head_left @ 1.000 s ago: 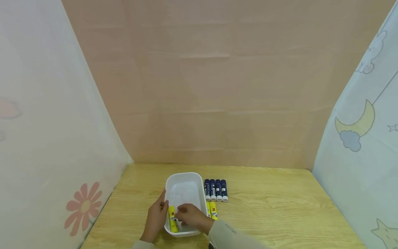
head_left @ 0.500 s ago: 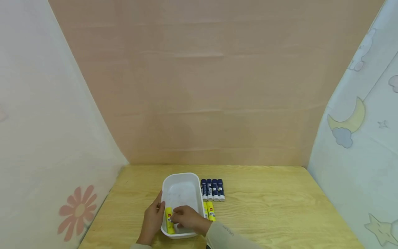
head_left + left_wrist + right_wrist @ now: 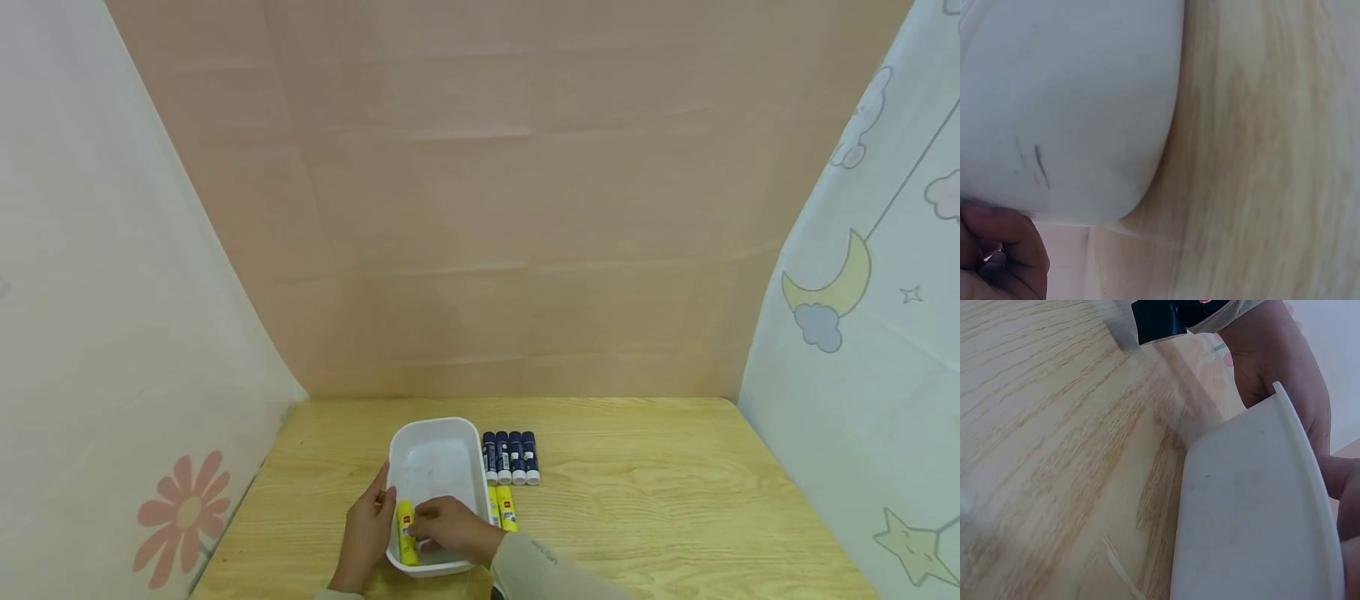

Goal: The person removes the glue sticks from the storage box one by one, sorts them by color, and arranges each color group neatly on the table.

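A white plastic tray stands on the table, with a yellow glue stick lying lengthwise along its left wall near the front. My left hand grips the tray's left side, the thumb at the rim. In the left wrist view its curled fingers press at the tray's outer wall. My right hand reaches inside over the right wall, fingers bent, tips right at the glue stick's right edge. I cannot tell whether they pinch it. The right wrist view shows mainly the outer tray wall.
Several dark blue glue sticks with white ends lie in a row right of the tray. Two yellow glue sticks lie in front of them, partly hidden. A wooden table meets a brown backdrop and patterned side sheets.
The view has shifted slightly, moving everything a little left in frame. My right fingertips are slightly closer over the yellow glue stick, which keeps its place in the tray. My left hand stays put.
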Demonstrator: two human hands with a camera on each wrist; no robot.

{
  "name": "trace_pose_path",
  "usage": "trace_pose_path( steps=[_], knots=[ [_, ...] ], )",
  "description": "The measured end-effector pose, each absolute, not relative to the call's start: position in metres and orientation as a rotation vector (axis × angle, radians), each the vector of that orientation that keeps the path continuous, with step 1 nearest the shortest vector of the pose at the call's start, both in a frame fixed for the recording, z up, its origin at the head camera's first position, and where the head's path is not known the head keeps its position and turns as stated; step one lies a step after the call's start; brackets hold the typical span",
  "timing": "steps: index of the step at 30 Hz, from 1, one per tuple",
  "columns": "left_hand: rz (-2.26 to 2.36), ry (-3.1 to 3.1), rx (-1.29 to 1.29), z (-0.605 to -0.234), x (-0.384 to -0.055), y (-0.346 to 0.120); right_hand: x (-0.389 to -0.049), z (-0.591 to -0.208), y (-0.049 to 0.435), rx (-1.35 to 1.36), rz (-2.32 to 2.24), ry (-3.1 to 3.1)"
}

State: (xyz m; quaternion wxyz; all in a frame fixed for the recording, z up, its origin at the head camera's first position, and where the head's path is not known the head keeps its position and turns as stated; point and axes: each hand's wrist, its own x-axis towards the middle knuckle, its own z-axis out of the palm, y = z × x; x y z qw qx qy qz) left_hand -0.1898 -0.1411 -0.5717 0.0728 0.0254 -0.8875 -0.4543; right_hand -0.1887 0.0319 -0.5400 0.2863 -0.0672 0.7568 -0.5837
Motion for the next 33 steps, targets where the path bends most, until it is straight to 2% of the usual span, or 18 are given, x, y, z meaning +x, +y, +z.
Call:
trace_pose_path(
  steps=[13,33],
  knots=[
    [-1.422,-2.665,0.09,-0.57,-0.189,-0.139,-0.192,-0.542,0.024,-0.037,-1.583,2.021],
    [-1.412,-2.653,0.071,-0.572,-0.19,-0.137,-0.192,-0.546,0.019,0.001,-1.634,2.046]
  ],
)
